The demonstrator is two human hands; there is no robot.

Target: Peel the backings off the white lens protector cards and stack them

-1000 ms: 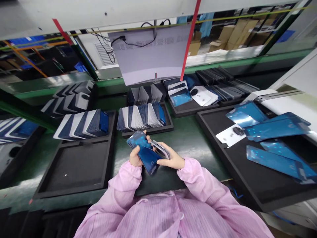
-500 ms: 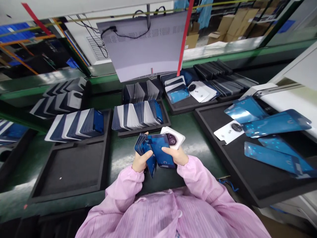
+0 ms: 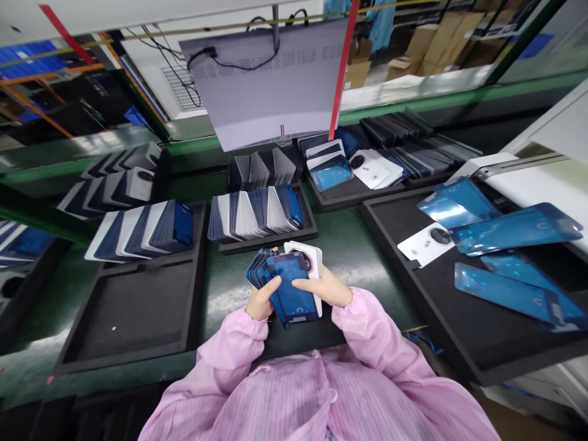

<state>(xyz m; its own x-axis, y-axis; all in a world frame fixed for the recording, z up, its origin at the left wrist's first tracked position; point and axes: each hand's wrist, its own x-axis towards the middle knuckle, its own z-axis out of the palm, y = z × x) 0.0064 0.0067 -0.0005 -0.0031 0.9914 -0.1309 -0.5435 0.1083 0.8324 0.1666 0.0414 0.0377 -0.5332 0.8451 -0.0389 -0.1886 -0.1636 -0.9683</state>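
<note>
The blue panel (image 3: 296, 300) is at the front of a loose bundle, held up over the near middle of the bench (image 3: 232, 282), blue face towards the person; the left hand (image 3: 261, 301) is clamped on the fan (image 3: 256, 269) of blue panels just beside it, its thumb at the front panel's edge; the right hand (image 3: 333, 288) grips the front panel with its thumb, the white panels (image 3: 316, 260) tucked close behind; most of the fingers are hidden from me, so I cannot tell how they sit at the back. Half a second ago the white ones leaned out to the right with the dark ring in plain view; now the blue panel covers part of it and overlaps the fan, so the two handfuls look to me nearly one, though the edges are not square yet. Just beyond, a row (image 3: 255, 214) of panels stands in the middle tray (image 3: 296, 237); the left tray (image 3: 133, 312) carries another row (image 3: 140, 229) at its far end; over in the right tray (image 3: 436, 303) lie blue sheets (image 3: 514, 229) and one white panel (image 3: 427, 246); behind everything hangs a screen (image 3: 266, 92), its back to the person.
</note>
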